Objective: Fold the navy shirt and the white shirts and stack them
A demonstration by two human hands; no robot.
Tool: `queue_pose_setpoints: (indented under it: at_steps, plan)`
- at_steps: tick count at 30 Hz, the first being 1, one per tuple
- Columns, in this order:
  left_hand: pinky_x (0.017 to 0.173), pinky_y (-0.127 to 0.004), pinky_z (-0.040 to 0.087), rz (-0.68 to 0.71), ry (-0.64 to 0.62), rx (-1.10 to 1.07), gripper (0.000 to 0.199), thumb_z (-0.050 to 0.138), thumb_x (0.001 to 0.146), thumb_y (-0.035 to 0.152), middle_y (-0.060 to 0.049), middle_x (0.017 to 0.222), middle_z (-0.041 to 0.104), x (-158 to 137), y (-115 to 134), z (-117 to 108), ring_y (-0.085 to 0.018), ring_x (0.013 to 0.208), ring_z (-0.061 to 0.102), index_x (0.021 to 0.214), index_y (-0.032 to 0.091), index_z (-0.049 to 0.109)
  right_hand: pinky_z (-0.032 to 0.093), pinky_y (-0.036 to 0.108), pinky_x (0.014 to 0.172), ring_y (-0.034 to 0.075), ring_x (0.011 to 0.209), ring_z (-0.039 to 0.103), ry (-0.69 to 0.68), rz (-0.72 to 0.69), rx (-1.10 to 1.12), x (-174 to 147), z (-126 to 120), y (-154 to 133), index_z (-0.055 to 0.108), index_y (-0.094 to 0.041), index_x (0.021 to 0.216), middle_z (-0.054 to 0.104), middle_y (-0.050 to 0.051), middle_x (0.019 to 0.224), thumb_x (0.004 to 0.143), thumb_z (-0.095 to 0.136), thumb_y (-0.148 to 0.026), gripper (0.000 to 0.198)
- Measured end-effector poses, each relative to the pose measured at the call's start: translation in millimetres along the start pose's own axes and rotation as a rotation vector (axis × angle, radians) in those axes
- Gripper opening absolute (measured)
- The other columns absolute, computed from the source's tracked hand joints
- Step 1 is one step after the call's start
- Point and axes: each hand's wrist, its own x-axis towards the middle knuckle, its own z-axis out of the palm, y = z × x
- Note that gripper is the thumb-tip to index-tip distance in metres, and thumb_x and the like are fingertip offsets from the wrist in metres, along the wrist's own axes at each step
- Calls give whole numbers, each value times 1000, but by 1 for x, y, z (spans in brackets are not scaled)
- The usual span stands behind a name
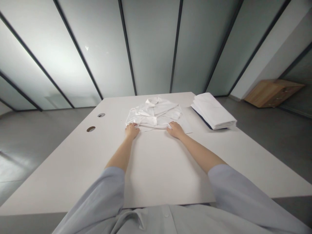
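A white collared shirt [156, 112] lies crumpled and partly folded on the white table [168, 165], its collar toward the far side. Both arms reach forward to its near edge. At the left end of that edge, my left hand [132, 130] has its fingers curled on the fabric. My right hand [175, 130] grips the same edge farther right, thumb and fingers closed on the cloth. Fingertips of both hands are partly hidden in the fabric. Thin lines show on the tabletop just in front of the shirt.
To the right stands a stack of folded white cloth [212, 109] with a dark layer beneath. Two round holes, a near one [91, 129] and a far one [101, 115], pierce the table's left side. Frosted glass panels [151, 48] rise beyond; a wooden cabinet [270, 92] is at far right.
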Motion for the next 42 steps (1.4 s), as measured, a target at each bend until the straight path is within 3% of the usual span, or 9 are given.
queue_pose_setpoints:
  at_steps: [5, 12, 19, 22, 26, 29, 33, 37, 42]
  plan:
    - [104, -31, 41, 121, -21, -14, 42, 47, 78, 11, -9, 122, 65, -4, -10, 0, -22, 117, 57, 111, 21, 70, 41, 30, 91, 23, 107, 56, -42, -69, -8, -13, -3, 0, 62, -14, 107, 61, 13, 120, 88, 49, -23, 24]
    - [92, -33, 47, -150, 145, -274, 35, 43, 79, 12, -5, 105, 73, -12, -28, -9, -23, 105, 64, 96, 23, 72, 41, 28, 88, 21, 102, 58, 29, -46, 74, -25, 2, 12, 65, -16, 102, 66, 10, 112, 87, 48, -19, 24]
    - [74, -30, 48, -330, 366, -663, 27, 40, 65, 13, -3, 79, 70, -8, -42, -11, -21, 85, 64, 73, 20, 65, 43, 33, 92, 22, 100, 60, 223, -47, 286, -17, 11, 31, 70, -18, 90, 70, 9, 103, 81, 46, -12, 26]
    - [69, -28, 46, -318, 357, -694, 20, 40, 64, 16, -2, 68, 65, -9, -41, -12, -20, 80, 61, 62, 21, 58, 44, 32, 88, 22, 96, 61, 236, -44, 386, -18, 11, 33, 70, -19, 85, 71, 7, 97, 78, 46, -14, 25]
    - [62, -28, 43, -327, 274, -575, 22, 36, 75, 23, -3, 63, 61, -13, -41, -19, -20, 74, 60, 63, 22, 55, 41, 27, 68, 18, 70, 57, 108, -37, 450, -23, 6, 28, 63, -19, 70, 63, 1, 68, 86, 44, -30, 28]
    - [70, -31, 45, -239, 258, -364, 23, 39, 82, 31, -4, 69, 64, -19, -34, -23, -22, 79, 63, 77, 22, 59, 36, 25, 63, 16, 65, 51, 95, -77, 382, -24, 3, 21, 59, -19, 67, 59, 1, 66, 87, 48, -40, 30]
    - [92, -36, 44, 152, 250, -149, 25, 49, 83, 36, -8, 95, 69, -30, -12, -22, -24, 100, 62, 96, 20, 64, 37, 27, 66, 18, 69, 51, 98, -134, 244, -22, 2, 15, 60, -18, 71, 61, 4, 72, 84, 51, -29, 19]
    - [103, -36, 40, 464, 79, -62, 40, 57, 81, 40, -9, 125, 62, -39, 5, -14, -25, 120, 53, 116, 21, 61, 42, 30, 80, 21, 84, 57, 126, -235, 239, -21, 3, 17, 66, -17, 78, 65, 8, 86, 80, 44, -12, 23]
    - [105, -38, 40, 506, -31, 36, 49, 58, 82, 31, -9, 132, 59, -38, 5, -6, -26, 124, 51, 130, 20, 55, 45, 34, 90, 23, 96, 60, 230, -274, 283, -21, 5, 18, 71, -17, 88, 69, 10, 101, 80, 44, -9, 30]
